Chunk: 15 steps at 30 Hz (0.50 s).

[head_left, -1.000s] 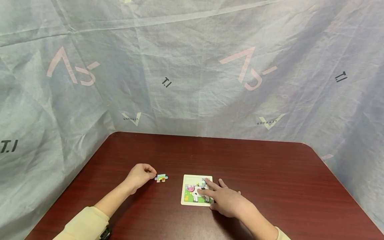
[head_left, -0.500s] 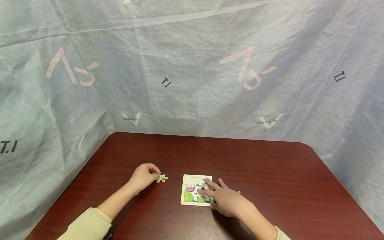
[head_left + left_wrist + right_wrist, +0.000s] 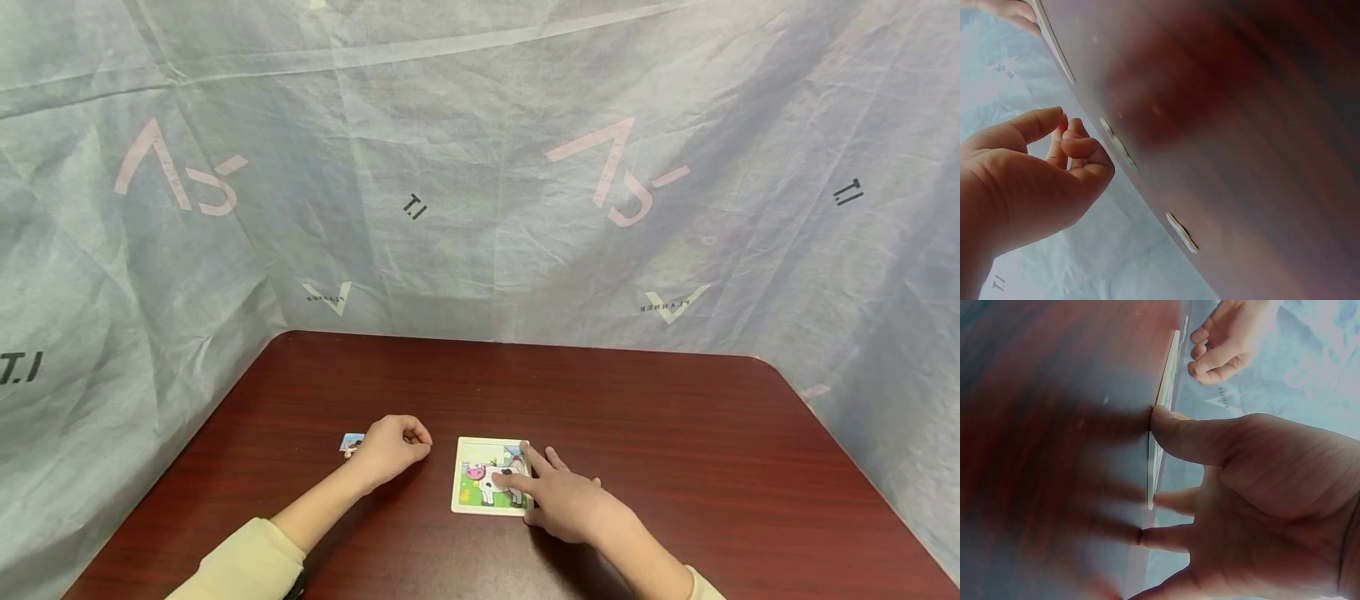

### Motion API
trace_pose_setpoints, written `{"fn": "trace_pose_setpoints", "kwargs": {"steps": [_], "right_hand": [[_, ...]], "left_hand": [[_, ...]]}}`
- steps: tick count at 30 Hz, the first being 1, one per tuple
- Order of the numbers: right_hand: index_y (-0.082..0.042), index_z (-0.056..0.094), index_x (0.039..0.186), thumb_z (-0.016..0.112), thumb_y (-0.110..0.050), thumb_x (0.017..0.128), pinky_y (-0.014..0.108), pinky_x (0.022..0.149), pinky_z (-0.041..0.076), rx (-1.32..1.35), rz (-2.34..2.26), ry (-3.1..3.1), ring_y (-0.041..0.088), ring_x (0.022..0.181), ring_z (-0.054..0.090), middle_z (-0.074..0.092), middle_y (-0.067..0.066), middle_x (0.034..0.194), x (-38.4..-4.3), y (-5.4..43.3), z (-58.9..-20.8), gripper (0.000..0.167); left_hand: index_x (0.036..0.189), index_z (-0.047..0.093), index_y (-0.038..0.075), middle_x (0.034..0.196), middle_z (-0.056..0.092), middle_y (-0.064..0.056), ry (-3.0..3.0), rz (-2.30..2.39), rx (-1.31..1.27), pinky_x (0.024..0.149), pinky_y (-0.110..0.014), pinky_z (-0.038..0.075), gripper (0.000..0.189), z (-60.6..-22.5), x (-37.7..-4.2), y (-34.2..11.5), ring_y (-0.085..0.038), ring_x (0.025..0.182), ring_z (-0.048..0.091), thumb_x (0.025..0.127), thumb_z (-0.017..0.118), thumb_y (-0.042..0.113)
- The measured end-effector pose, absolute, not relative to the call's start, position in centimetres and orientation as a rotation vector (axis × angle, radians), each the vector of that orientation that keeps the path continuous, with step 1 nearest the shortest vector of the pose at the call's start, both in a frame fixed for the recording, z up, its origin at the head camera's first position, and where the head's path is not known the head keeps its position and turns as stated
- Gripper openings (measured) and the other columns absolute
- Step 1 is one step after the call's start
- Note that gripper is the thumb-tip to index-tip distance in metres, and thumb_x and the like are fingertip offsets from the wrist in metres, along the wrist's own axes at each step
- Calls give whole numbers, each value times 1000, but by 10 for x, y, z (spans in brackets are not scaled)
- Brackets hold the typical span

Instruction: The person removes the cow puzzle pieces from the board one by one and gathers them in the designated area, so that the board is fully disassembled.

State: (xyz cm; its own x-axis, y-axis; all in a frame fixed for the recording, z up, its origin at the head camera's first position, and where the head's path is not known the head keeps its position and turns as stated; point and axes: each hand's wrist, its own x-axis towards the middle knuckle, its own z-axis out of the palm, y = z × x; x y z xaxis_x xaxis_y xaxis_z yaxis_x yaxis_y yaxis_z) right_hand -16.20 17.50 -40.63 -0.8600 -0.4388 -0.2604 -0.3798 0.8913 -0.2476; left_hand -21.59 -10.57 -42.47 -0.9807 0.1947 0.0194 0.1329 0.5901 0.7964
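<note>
In the head view my left hand (image 3: 390,450) is over the table, left of a square cow puzzle board (image 3: 468,497). Its fingers are loosely curled, with nothing visible between them. A blue and dark red puzzle piece (image 3: 351,442) lies left of that hand, partly covered by it. The left wrist view has two puzzle pieces lying edge-on, one piece (image 3: 1118,144) nearer the fingers and another piece (image 3: 1182,232) further off. My right hand (image 3: 572,500) rests on the board's right side, fingers spread, thumb at its edge. The board's upper left shows a pale bare area.
A dark red wooden table (image 3: 675,433) with rounded far corners carries everything. Grey cloth (image 3: 480,250) printed with letters hangs behind the table and at both sides.
My left hand has moved right, over the spot of the puzzle piece seen before, uncovering another piece at its left. The right hand stays on the board, one fingertip slightly shifted.
</note>
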Motion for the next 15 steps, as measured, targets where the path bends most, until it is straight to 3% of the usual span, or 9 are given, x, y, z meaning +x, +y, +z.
{"fn": "trace_pose_setpoints", "kwargs": {"steps": [15], "right_hand": [[-51,48,146,70,-27,97,82,83,37,-591,-266,2748,39,149,25,19,11,166,-163,174,-407,59]], "left_hand": [[84,70,6,75,60,3,2739,1305,451,68,-33,44,4,-424,-215,-74,-14,72,53,86,73,8]]}}
